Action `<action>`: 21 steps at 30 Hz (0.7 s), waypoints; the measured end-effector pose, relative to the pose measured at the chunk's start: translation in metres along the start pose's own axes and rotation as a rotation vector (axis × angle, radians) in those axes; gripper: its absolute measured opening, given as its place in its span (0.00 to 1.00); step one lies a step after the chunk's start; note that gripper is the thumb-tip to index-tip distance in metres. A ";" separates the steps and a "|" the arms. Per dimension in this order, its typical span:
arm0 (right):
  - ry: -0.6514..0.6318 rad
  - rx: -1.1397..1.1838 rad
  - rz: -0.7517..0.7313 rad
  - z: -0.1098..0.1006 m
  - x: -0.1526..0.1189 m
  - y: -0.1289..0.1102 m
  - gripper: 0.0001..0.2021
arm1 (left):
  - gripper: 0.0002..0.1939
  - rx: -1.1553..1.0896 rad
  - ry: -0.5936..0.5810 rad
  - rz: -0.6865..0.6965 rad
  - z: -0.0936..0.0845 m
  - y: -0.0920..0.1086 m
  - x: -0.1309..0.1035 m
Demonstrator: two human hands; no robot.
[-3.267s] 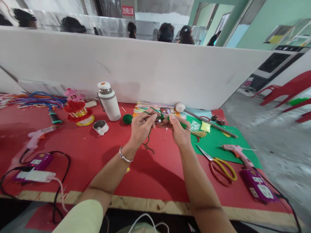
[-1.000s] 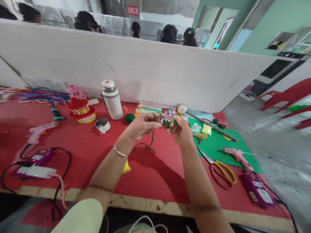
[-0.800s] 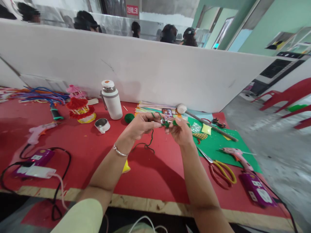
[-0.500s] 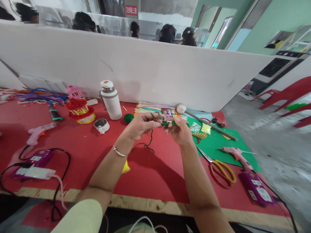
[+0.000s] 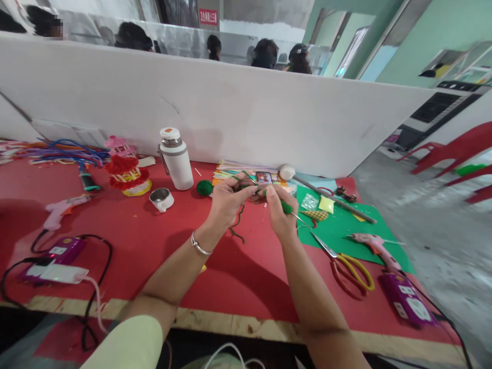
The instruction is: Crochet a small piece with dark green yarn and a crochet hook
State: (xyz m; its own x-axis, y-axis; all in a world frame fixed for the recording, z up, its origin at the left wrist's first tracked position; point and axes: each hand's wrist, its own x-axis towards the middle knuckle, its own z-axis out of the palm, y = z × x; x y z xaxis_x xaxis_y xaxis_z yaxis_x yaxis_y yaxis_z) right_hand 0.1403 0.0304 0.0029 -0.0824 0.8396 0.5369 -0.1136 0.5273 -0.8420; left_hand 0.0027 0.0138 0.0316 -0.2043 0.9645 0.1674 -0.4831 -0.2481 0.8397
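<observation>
Over the middle of the red table, my left hand is closed on green yarn, which loops over its fingers and hangs down below. My right hand grips a crochet hook by its green handle, with the thin metal shaft pointing down to the right. The fingertips of both hands come close together, and the small worked piece between them is mostly hidden. A dark green yarn ball lies just left of my left hand. Behind the hands sits a phone with its screen lit.
A white thermos and metal cup stand left of the hands. Scissors, a pink glue gun and a green sheet lie right. Another glue gun and a power strip are at left. Several people sit beyond the white partition.
My left hand has shifted slightly right and turned. My right hand has tilted, so the hook's handle and shaft now show pointing down to the right.
</observation>
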 end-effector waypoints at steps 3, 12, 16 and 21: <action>-0.005 -0.101 -0.060 -0.001 -0.001 -0.003 0.18 | 0.16 0.054 0.001 0.016 -0.002 0.000 0.000; 0.069 -0.355 -0.354 0.006 -0.006 0.007 0.09 | 0.12 0.120 0.153 0.140 0.003 -0.014 -0.003; 0.122 -0.323 -0.364 0.008 -0.008 0.014 0.14 | 0.16 -0.045 0.085 -0.025 0.002 -0.009 -0.006; -0.127 -0.240 -0.293 -0.015 0.007 0.008 0.15 | 0.19 -0.078 -0.072 -0.154 -0.013 0.008 0.001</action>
State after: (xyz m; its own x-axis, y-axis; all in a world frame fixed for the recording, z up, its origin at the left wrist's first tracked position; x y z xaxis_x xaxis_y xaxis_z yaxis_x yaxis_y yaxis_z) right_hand 0.1536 0.0420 -0.0006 -0.2045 0.6342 0.7456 0.0829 0.7702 -0.6324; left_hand -0.0123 0.0111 0.0321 -0.0628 0.9949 0.0790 -0.5691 -0.1007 0.8160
